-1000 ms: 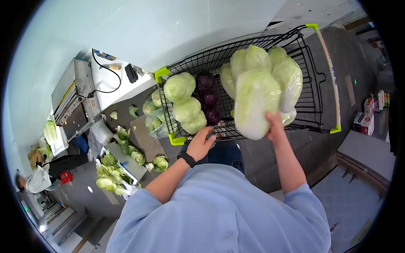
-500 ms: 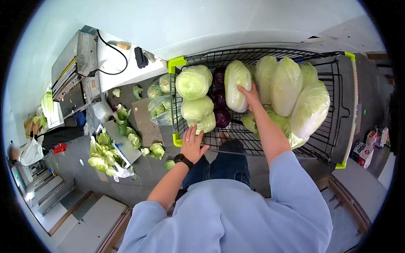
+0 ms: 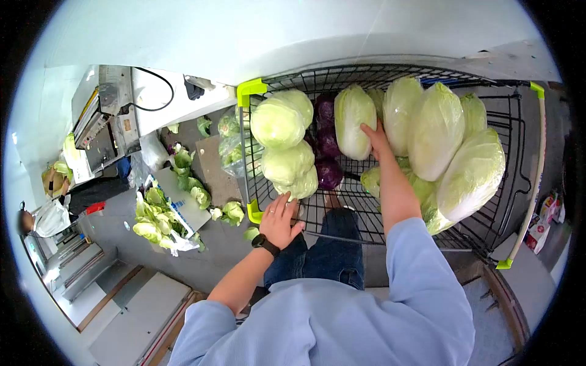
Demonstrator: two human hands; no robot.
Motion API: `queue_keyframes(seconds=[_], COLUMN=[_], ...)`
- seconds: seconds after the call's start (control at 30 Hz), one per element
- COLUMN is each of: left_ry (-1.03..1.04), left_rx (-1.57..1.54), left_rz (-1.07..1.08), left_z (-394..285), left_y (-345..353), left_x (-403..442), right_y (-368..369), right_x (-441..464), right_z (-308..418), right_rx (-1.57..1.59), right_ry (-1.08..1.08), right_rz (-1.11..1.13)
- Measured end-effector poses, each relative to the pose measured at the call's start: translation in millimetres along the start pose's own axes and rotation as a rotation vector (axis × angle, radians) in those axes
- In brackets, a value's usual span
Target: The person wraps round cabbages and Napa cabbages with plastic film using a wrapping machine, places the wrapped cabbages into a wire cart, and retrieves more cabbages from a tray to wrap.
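A black wire shopping cart [image 3: 516, 177] with lime-green corners holds wrapped vegetables. My right hand [image 3: 377, 139] grips the lower right side of a wrapped napa cabbage [image 3: 354, 122], which lies beside a column of purple cabbages [image 3: 329, 174]. More napa cabbages [image 3: 436, 131] are piled to its right. At the cart's left end are round green cabbages [image 3: 278, 125]. My left hand [image 3: 279, 219], with a black watch on the wrist, rests at the cart's near rim just below them, fingers apart and holding nothing.
Left of the cart, a crate [image 3: 177, 198] overflows with loose leaves, and more leaves [image 3: 232, 213] lie on the floor. A metal machine [image 3: 110, 116] stands by a white table [image 3: 159, 100]. A person [image 3: 52, 219] is at the far left.
My right hand has carried the napa cabbage left and set it against the purple cabbages. The cart now appears slightly larger and farther right. My left hand has stayed near the rim.
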State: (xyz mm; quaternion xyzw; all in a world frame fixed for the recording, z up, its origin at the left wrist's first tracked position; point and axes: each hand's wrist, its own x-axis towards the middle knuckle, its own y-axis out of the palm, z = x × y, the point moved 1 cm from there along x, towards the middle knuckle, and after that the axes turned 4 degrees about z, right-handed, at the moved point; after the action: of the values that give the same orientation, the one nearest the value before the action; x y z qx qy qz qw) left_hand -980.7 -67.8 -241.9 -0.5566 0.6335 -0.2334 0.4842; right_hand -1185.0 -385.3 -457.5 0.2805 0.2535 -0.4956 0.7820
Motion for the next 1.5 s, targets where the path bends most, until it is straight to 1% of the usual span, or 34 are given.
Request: queue_keyframes(seconds=[0.1,0.13,0.23,0.27,0.37,0.4,0.47,0.6,0.7,0.8,0.9,0.93,1.03,1.07,1.17,1.23,1.33,1.37,1.4,1.43,1.47,1.5], left_ry=[-0.019,-0.024,-0.031,-0.027,-0.01,-0.005,0.0,0.009,0.022,0.02,0.003,0.0,-0.006,-0.01,-0.018,-0.014,-0.05,-0.024,-0.023,-0.055,-0.052,-0.046], left_rx=[0.009,0.008,0.011,0.016,0.022,0.017,0.021,0.002,0.008,-0.016,-0.013,-0.02,-0.009,-0.014,-0.022,-0.024,-0.043,-0.086,-0.132,-0.09,-0.171,-0.219], left_rz=[0.015,0.016,0.002,-0.001,-0.026,-0.032,-0.034,-0.055,-0.084,-0.081,-0.086,-0.081,-0.047,-0.041,-0.04,-0.06,-0.039,-0.016,-0.002,0.113,0.087,0.037], left_z=[-3,-2,-2,-1,0,-1,-1,0,1,-1,-3,-3,-4,-4,-2,-3,-2,4,4,3,-2,2], left_y=[2,3,7,8,6,6,6,8,9,6,4,5,2,2,2,3,6,11,7,3,-11,-5], left_x=[1,2,1,0,1,-1,-1,0,1,2,2,2,2,2,1,1,0,-2,-1,0,0,-1], right_y=[3,14,31,38,56,51,48,49,32,28,35,39,63,68,77,80,81,90,94,106,132,153], right_x=[-1,-20,-28,-34,-55,-52,-51,-60,-40,-19,-18,-25,-55,-61,-66,-70,-80,-82,-87,-95,-115,-142], right_z=[-19,-6,-23,-21,5,9,9,9,-10,-1,-7,-9,-3,-3,-1,2,-1,-3,-5,-7,4,25], right_rx=[-0.242,-0.389,-0.311,-0.278,-0.734,-0.719,-0.68,-0.593,-0.398,-0.207,-0.426,-0.583,-0.628,-0.555,-0.5,-0.594,-0.698,-0.708,-0.664,-0.617,-0.507,-0.402], right_ry=[-0.059,-0.07,-0.101,-0.193,-0.142,-0.082,-0.074,-0.127,-0.165,-0.056,-0.173,-0.105,-0.15,-0.223,-0.221,-0.269,-0.344,-0.386,-0.437,-0.491,-0.545,-0.597], right_rz=[-0.268,-0.375,-0.623,-0.603,-0.638,-0.594,-0.559,-0.576,-0.391,-0.38,-0.507,-0.573,-0.713,-0.702,-0.726,-0.722,-0.726,-0.709,-0.684,-0.654,-0.546,-0.445])
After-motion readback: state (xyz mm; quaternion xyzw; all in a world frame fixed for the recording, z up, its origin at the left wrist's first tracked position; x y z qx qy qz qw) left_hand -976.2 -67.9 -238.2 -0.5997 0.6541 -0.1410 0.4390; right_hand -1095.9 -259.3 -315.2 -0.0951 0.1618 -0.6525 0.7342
